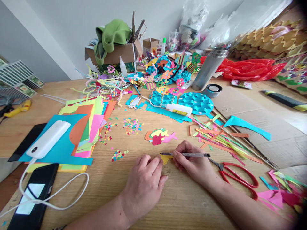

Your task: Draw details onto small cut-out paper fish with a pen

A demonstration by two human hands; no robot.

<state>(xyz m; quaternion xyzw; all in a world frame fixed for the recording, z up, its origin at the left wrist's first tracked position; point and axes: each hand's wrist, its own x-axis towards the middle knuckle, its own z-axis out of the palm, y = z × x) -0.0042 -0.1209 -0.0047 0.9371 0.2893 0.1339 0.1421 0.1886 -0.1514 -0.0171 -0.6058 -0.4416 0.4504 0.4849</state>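
A small yellow paper cutout (165, 158) lies on the wooden table in front of me, partly covered by my fingers. My left hand (145, 179) rests on the table with its bent fingertips pressing the left side of the cutout, the thumb standing apart. In a pinch, my right hand (192, 161) holds a slim grey pen (196, 155), almost level, its tip over the cutout's upper edge. Just beyond are overlapping paper fish (158, 139) in red, pink, yellow and other colours. Red-handled scissors (236, 172) lie beside my right forearm.
At left are stacked coloured papers (82, 127), a white power bank (49, 139) and a black phone (35, 195). Confetti dots (119, 155) lie mid-table. Behind stand a glue bottle (179, 109), blue discs (196, 103) and a steel flask (209, 68). Paper strips (225, 140) lie right.
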